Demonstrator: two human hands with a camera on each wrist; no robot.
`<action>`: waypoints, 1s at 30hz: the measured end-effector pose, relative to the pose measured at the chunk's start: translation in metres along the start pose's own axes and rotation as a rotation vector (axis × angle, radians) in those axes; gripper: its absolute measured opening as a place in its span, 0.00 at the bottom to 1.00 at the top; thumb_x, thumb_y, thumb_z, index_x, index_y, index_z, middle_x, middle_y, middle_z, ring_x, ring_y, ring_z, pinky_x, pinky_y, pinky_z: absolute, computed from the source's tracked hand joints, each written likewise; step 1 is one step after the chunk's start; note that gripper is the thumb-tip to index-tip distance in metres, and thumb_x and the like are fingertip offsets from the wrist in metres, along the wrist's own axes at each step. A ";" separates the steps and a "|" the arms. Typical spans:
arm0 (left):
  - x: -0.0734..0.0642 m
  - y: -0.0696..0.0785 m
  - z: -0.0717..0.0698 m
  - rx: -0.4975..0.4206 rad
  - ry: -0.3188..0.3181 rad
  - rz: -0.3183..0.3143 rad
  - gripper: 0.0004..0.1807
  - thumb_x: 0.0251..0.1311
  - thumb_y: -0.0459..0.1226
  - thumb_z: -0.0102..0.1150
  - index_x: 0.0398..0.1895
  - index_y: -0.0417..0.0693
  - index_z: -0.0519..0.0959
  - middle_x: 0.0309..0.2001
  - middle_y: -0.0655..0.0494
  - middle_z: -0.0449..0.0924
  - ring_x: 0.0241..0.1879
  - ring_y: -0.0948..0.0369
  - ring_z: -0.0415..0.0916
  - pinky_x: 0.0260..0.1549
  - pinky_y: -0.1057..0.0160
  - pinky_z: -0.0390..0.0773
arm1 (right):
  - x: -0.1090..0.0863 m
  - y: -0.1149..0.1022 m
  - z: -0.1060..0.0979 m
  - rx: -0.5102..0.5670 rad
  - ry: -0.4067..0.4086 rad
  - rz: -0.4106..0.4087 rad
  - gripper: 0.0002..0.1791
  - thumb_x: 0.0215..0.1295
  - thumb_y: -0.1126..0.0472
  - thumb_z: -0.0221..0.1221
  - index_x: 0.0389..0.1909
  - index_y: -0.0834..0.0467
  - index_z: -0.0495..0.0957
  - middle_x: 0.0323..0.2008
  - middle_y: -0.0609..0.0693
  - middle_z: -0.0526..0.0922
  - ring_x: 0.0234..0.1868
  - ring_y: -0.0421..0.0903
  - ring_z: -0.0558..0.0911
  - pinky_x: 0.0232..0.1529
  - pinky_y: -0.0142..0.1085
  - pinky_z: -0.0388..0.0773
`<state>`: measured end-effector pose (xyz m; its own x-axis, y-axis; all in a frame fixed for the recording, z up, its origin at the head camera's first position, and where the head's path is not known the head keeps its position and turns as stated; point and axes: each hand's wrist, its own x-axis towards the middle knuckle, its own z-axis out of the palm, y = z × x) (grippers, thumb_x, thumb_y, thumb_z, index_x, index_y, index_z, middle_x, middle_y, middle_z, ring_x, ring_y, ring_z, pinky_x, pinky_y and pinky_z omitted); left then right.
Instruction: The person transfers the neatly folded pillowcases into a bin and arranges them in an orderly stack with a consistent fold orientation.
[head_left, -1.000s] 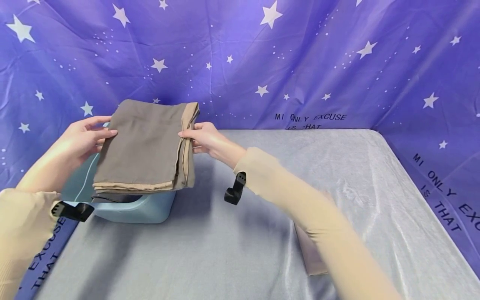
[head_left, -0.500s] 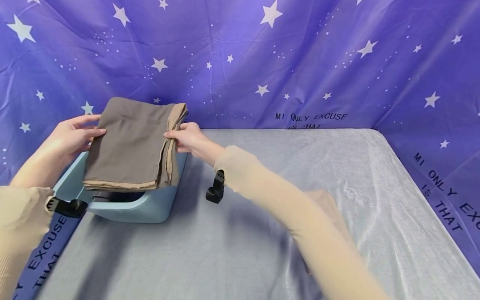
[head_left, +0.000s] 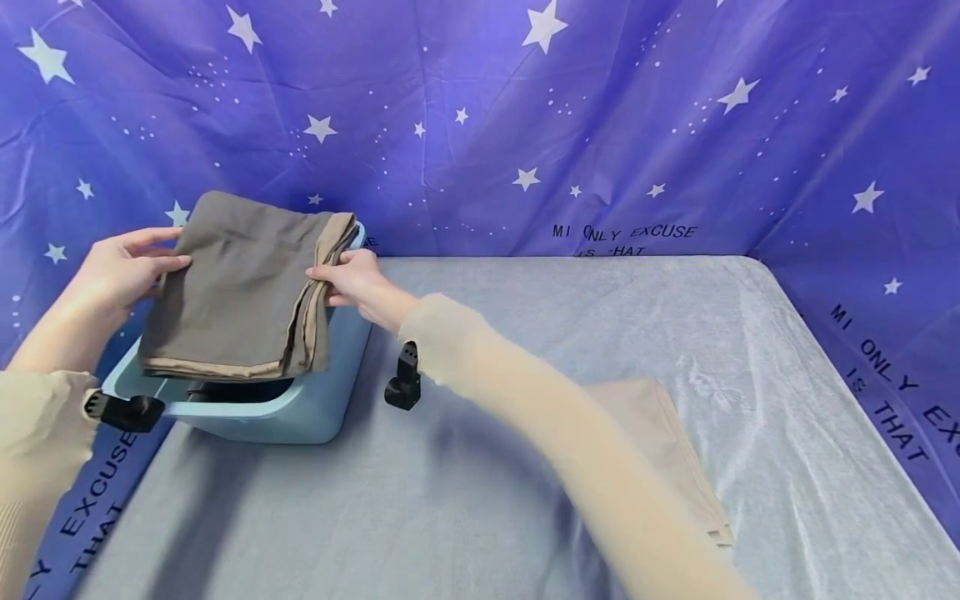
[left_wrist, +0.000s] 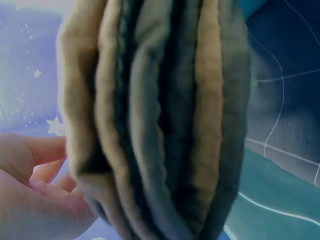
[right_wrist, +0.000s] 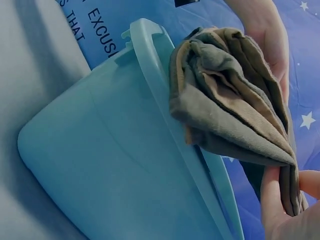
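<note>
A thick folded grey-brown cloth (head_left: 232, 283) with beige hems is held over a light blue plastic bin (head_left: 300, 421) at the left in the head view. My left hand (head_left: 123, 271) pinches its left edge, thumb on top. At the right edge, my right hand (head_left: 360, 283) pinches the beige-hemmed layers between thumb and fingers. The left wrist view looks onto the stacked edges of the folded cloth (left_wrist: 145, 125), which hide part of that hand. From the right wrist view, the cloth (right_wrist: 225, 100) overlaps the rim of the bin (right_wrist: 110, 150).
Something dark (head_left: 240, 391) lies inside the bin under the cloth. A folded beige cloth (head_left: 660, 417) is on the grey-covered table (head_left: 450, 508), partly hidden by my right sleeve (head_left: 525, 400). A purple star-patterned curtain (head_left: 480, 67) hangs behind the table.
Both hands have carried the folded cloth leftward, over the bin. More of the bin's right side and of the beige cloth on the table now shows.
</note>
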<state>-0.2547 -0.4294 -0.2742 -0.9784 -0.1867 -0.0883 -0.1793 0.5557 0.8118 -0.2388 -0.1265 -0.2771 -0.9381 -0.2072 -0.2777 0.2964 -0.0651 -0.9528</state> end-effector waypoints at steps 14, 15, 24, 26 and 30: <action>0.002 -0.007 -0.010 -0.004 0.068 0.044 0.28 0.48 0.47 0.62 0.56 0.70 0.69 0.29 0.83 0.75 0.29 0.77 0.69 0.19 0.73 0.69 | 0.000 0.015 0.015 0.117 -0.065 -0.020 0.33 0.54 0.68 0.59 0.61 0.65 0.58 0.36 0.59 0.80 0.38 0.55 0.80 0.33 0.34 0.78; 0.002 -0.006 -0.010 0.013 0.075 0.045 0.28 0.48 0.48 0.62 0.56 0.70 0.69 0.29 0.83 0.75 0.30 0.77 0.68 0.20 0.74 0.68 | 0.000 0.015 0.015 0.117 -0.068 -0.023 0.33 0.55 0.68 0.59 0.61 0.65 0.58 0.36 0.59 0.80 0.38 0.55 0.80 0.33 0.33 0.78; 0.029 -0.034 -0.019 0.039 0.126 0.079 0.28 0.43 0.49 0.65 0.54 0.68 0.72 0.32 0.80 0.76 0.38 0.74 0.66 0.21 0.77 0.69 | 0.002 0.025 0.018 0.091 -0.074 -0.051 0.26 0.56 0.69 0.57 0.57 0.65 0.64 0.33 0.57 0.80 0.37 0.54 0.81 0.31 0.32 0.78; 0.029 -0.038 -0.020 0.080 0.130 0.069 0.28 0.44 0.50 0.64 0.53 0.68 0.72 0.31 0.82 0.75 0.37 0.74 0.65 0.20 0.76 0.70 | 0.002 0.026 0.018 0.090 -0.079 -0.051 0.24 0.56 0.70 0.57 0.54 0.66 0.66 0.32 0.57 0.80 0.37 0.54 0.81 0.32 0.33 0.78; 0.026 -0.037 -0.018 0.125 0.122 0.051 0.27 0.44 0.50 0.64 0.53 0.67 0.73 0.31 0.80 0.77 0.35 0.73 0.66 0.17 0.70 0.70 | 0.001 0.028 0.017 0.065 -0.101 -0.048 0.22 0.57 0.70 0.56 0.53 0.66 0.67 0.34 0.58 0.80 0.38 0.54 0.80 0.34 0.33 0.78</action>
<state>-0.2713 -0.4697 -0.2960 -0.9683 -0.2481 0.0284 -0.1481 0.6621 0.7346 -0.2285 -0.1452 -0.3022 -0.9295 -0.2997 -0.2151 0.2657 -0.1394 -0.9539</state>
